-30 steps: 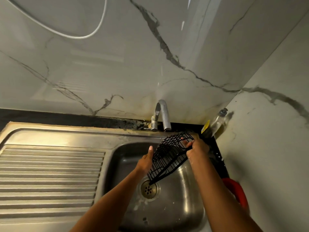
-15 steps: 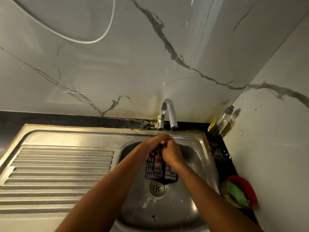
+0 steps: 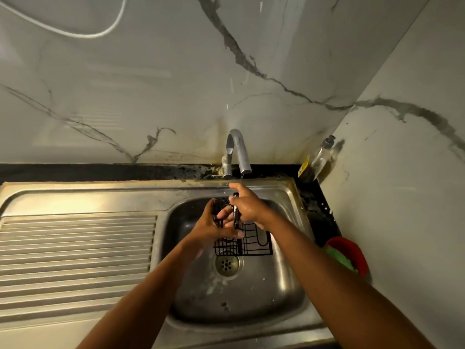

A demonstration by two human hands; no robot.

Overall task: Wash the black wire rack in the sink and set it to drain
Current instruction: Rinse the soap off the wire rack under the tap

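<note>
Black wire forms the rack [image 3: 254,244], and it hangs upright inside the sink [image 3: 284,285], its lower edge just above the drain [image 3: 227,264] and its upper part close under the spout of the tap [image 3: 236,149]. Both hands meet at this upper part. The left hand [image 3: 214,226] has its fingers curled around the wires on the left side, and the right hand [image 3: 249,210] closes over the top edge from the right, with one finger reaching up toward the spout. I think the rack is held in this way so that water from the tap can run down through the grid and fall directly into the drain, while the two hands can turn it and rub the wires. A thin trickle seems to leave the spout, but it is too small for me to be sure. I judge that the washing is in the middle, and the draining step is not yet done. To the left of the basin lies the ribbed draining board [image 3: 75,253], which looks to be the natural place for the rack afterwards. In the corner behind the sink stands a soap bottle [image 3: 320,157], and on the right edge sits a red bowl [image 3: 352,250] with a green sponge [image 3: 339,260] inside, near enough for the right hand.
</note>
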